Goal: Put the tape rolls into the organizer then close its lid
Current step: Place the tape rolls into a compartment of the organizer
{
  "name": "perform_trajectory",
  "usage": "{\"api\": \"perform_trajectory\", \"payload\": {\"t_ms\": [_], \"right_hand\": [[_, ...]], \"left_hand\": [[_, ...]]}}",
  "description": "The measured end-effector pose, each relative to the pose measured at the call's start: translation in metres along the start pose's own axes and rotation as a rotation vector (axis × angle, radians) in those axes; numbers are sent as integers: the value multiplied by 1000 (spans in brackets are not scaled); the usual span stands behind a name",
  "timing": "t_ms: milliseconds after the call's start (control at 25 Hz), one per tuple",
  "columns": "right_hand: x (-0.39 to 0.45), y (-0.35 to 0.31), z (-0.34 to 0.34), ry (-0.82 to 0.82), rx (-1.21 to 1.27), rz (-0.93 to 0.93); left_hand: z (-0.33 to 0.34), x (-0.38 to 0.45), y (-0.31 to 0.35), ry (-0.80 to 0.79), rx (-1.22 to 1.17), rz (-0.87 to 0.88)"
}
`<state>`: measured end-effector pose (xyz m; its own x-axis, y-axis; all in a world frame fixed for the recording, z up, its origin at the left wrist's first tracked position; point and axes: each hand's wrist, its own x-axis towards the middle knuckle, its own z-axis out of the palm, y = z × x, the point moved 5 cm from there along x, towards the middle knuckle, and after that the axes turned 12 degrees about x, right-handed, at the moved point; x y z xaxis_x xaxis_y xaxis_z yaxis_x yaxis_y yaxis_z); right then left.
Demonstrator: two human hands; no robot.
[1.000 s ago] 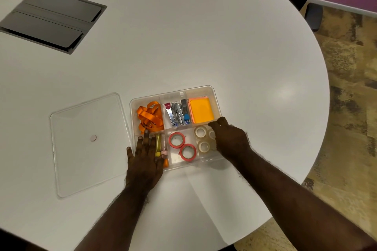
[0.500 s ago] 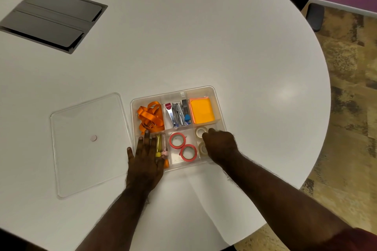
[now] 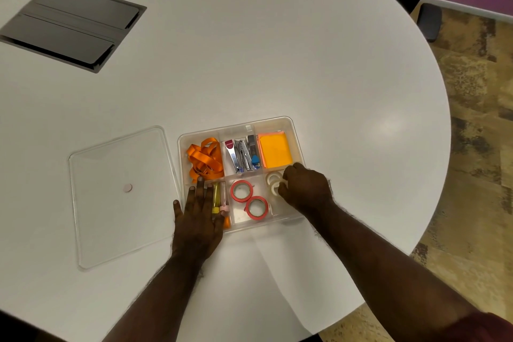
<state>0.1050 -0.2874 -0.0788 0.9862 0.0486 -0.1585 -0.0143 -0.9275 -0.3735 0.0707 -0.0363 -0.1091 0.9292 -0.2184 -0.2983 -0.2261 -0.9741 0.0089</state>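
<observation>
The clear organizer (image 3: 277, 120) sits open on the white table. Two red tape rolls (image 3: 242, 191) lie flat in its near middle compartment. White tape rolls (image 3: 273, 180) are in the near right compartment, partly hidden by my right hand (image 3: 305, 189), whose fingers curl down onto them. Whether it grips one I cannot tell. My left hand (image 3: 198, 219) lies flat, fingers spread, on the organizer's near left corner. The clear lid (image 3: 119, 194) lies flat on the table left of the organizer.
The organizer also holds an orange ribbon (image 3: 205, 158), nail clippers (image 3: 243, 154), an orange pad (image 3: 274, 150) and markers (image 3: 216, 197). A grey panel (image 3: 66, 25) is set in the table at far left. The table's edge curves round on the right.
My right hand shifted from the organizer's right side into the near right compartment, over the white tape rolls. The left hand stayed put.
</observation>
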Motion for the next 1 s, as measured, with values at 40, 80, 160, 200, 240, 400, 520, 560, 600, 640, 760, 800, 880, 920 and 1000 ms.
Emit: {"api": "perform_trajectory", "payload": {"t_ms": [40,80,160,200,240,400,520,560,600,640,760,800,880,920,1000], "right_hand": [[4,4,-1,-5,38,64],[6,6,1,-25,36,125],[7,-4,2,16,-43,99],[5,-9,1,85,-67,69],[4,-12,-1,140,-71,64],[9,-2,10,61,-25,168],[8,9,11,62,145,166],[6,10,9,49,183,158],[5,11,9,7,192,144],[4,12,11,-49,185,135],[2,13,15,-178,132,130],[3,12,14,-204,129,132],[2,8,11,-221,136,130],[1,5,10,-220,133,120],[-2,-1,8,-221,80,87]], "left_hand": [[0,0,0,1,4,3],[0,0,0,-1,6,5],[0,0,0,-3,7,2],[0,0,0,-1,10,2],[0,0,0,0,13,1],[1,0,1,12,16,9],[2,1,0,10,8,2],[3,1,-1,7,6,-2],[3,2,-1,6,1,-6],[3,2,-1,6,-6,-8],[4,2,-1,5,-15,-7],[4,2,-1,2,-16,-10],[5,2,-2,0,-15,-13],[5,2,-2,1,-16,-14],[4,2,-1,2,-24,-17]]}}
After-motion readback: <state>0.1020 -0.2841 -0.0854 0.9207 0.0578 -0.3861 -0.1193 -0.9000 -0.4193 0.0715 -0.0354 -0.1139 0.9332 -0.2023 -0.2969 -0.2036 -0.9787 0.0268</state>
